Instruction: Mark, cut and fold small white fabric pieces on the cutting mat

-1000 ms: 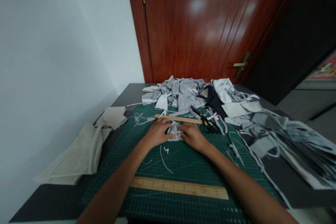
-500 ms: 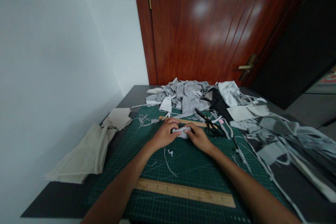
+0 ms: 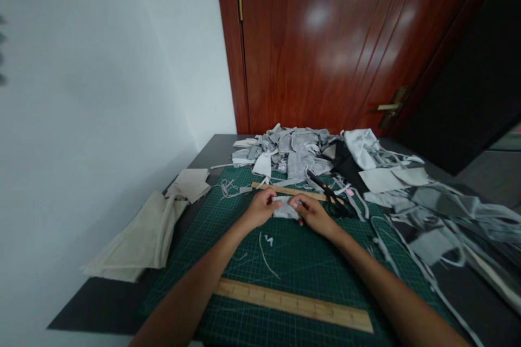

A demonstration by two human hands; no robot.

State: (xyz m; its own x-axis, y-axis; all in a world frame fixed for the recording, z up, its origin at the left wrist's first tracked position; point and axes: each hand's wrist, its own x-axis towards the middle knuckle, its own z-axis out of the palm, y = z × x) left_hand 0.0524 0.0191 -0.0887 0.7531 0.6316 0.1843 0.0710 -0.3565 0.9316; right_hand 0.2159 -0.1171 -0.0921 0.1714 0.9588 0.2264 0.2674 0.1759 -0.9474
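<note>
A small light grey piece of fabric (image 3: pixel 286 209) is stretched between my two hands over the green cutting mat (image 3: pixel 317 260). My left hand (image 3: pixel 262 208) pinches its left edge between thumb and fingers. On the other side, my right hand (image 3: pixel 311 213) grips the right edge, with the thumb on top and fingertips showing beneath. Just beyond the hands lies a thin wooden ruler (image 3: pixel 293 191). Black-handled scissors (image 3: pixel 331 195) rest to the right of it. A wider wooden ruler (image 3: pixel 293 303) lies across the mat nearer to me, between my forearms.
Grey and white fabric scraps (image 3: pixel 293 146) are heaped at the back, before a wooden door (image 3: pixel 309 54). Folded beige cloth (image 3: pixel 134 244) lies at left by the white wall. More grey strips (image 3: pixel 439 238) spread over the right side. Loose thread (image 3: pixel 266 257) lies on the mat.
The grey fabric was bunched up between my hands and now lies flatter and more spread out. My hands have drawn slightly apart. The whole view has shifted a little.
</note>
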